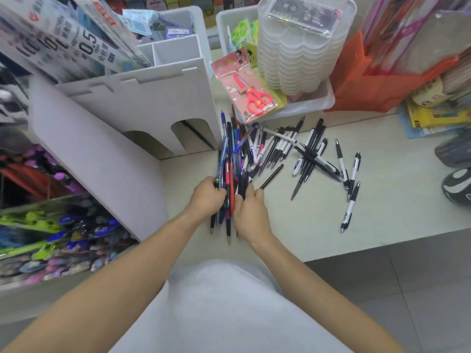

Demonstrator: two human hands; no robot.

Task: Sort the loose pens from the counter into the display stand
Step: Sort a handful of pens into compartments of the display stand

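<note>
Both hands work one thick bundle of mixed pens (230,171) near the middle of the tabletop (382,200), just in front of the white display stand (142,108). Left hand (207,197) is curled against the bundle's left flank; right hand (251,210) closes in from the right, fingers (254,193) bent round the shafts. Each hand has hold of pens, squeezing them together. How tightly, and how many each one holds, cannot be told.

Bundle: blue, red and dark barrels, roughly parallel, the far ends fanning toward the stand's foot and the tray behind it. Tips of a few poke out below the hands toward the near edge.

Loose pens to the right: a scattered row of black-and-white pens (280,146) touching the bundle's far end, and a further black-and-white scatter (341,169) spread toward the right edge, several crossing one another. One dark stick (271,176) lies alone just right of the right hand.

Stand: the two white top compartments in view (175,49) look bare; its lower tiers at the left edge already carry coloured pens, blurred.

Behind: packaged red scissors (251,94) lean in a white tray (305,105) with stacked clear tubs.

Judgement: early stage. Gathering only; most counter pens are not yet in the stand, and the right-hand scatter is untouched.
</note>
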